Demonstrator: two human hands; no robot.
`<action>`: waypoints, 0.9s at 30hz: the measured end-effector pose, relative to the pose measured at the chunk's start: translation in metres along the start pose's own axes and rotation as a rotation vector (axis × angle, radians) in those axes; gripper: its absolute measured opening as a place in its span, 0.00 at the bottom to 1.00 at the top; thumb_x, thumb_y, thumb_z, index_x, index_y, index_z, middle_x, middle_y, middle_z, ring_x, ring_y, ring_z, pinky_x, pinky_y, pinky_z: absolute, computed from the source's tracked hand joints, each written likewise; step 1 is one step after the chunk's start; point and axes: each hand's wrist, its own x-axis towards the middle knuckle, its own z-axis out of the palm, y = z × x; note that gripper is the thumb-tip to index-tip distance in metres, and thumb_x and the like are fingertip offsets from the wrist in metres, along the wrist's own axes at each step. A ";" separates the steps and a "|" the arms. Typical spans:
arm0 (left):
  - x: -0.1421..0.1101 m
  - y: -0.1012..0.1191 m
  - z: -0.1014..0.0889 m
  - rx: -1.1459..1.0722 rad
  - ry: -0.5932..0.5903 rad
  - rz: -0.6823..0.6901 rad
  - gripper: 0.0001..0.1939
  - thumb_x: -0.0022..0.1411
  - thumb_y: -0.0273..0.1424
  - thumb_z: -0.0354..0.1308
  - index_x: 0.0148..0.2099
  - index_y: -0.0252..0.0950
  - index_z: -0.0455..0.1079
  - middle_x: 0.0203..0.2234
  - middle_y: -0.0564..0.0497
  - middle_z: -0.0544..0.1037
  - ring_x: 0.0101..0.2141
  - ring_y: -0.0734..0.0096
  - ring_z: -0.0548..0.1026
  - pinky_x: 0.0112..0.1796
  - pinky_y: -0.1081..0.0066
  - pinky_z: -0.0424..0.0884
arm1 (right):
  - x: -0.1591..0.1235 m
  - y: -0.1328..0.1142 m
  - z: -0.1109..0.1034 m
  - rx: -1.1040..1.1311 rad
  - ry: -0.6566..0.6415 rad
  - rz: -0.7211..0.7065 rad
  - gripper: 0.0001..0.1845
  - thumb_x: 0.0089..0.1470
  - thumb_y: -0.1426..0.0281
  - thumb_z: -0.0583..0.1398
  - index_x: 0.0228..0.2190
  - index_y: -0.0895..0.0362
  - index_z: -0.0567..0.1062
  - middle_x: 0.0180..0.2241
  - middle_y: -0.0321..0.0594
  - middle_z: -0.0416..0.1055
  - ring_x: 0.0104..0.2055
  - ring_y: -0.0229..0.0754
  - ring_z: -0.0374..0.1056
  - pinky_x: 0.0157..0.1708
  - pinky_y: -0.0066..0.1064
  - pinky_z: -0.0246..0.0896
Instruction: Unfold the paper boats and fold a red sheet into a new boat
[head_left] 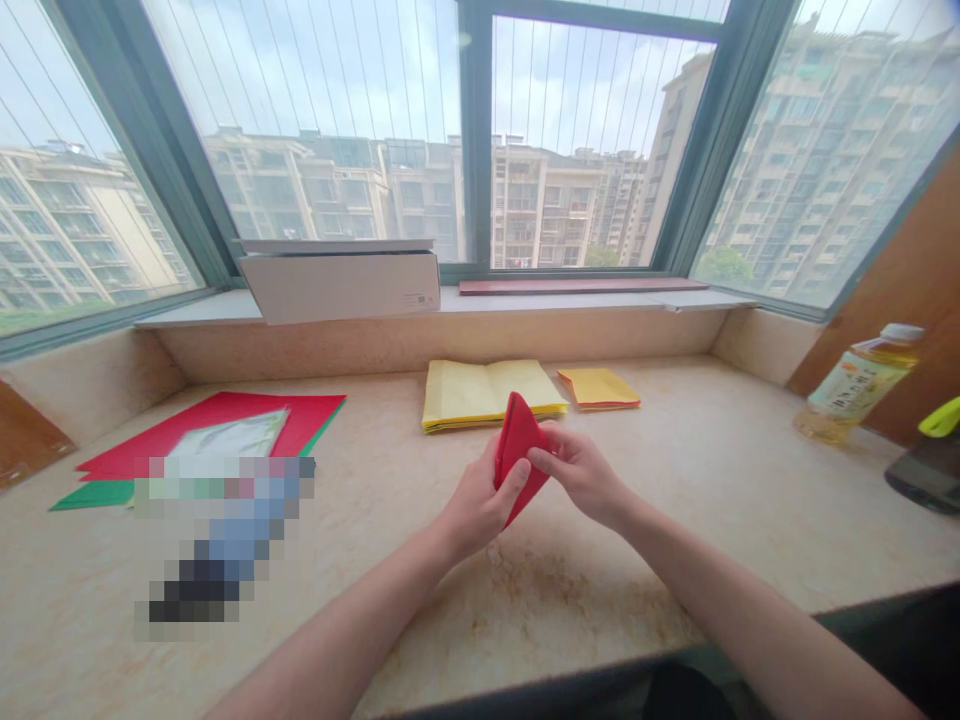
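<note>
A folded piece of red paper [517,440] is held up above the middle of the stone counter [585,590], tilted on edge with a corner pointing up. My left hand [480,505] grips its lower left side, thumb laid across the near face. On the other side, my right hand [581,470] pinches the right edge between thumb and fingers. Just behind the hands lies a stack of yellow paper [480,390], creased down its middle. A smaller folded yellow-orange paper [600,387] rests to its right.
Red sheets [225,415] and a green sheet [97,495] lie at the left, with a pale packet on top and a blurred patch in front. At the right stand a drink bottle [855,385] and a dark object with a yellow-green part. A white box [345,285] sits on the window sill.
</note>
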 end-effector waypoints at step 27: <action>0.007 0.003 -0.018 -0.171 0.086 -0.029 0.22 0.59 0.35 0.65 0.54 0.39 0.67 0.47 0.45 0.77 0.41 0.66 0.78 0.43 0.68 0.73 | 0.000 -0.009 -0.017 -0.519 0.283 -0.316 0.19 0.48 0.62 0.70 0.41 0.51 0.75 0.40 0.40 0.71 0.36 0.42 0.66 0.34 0.35 0.64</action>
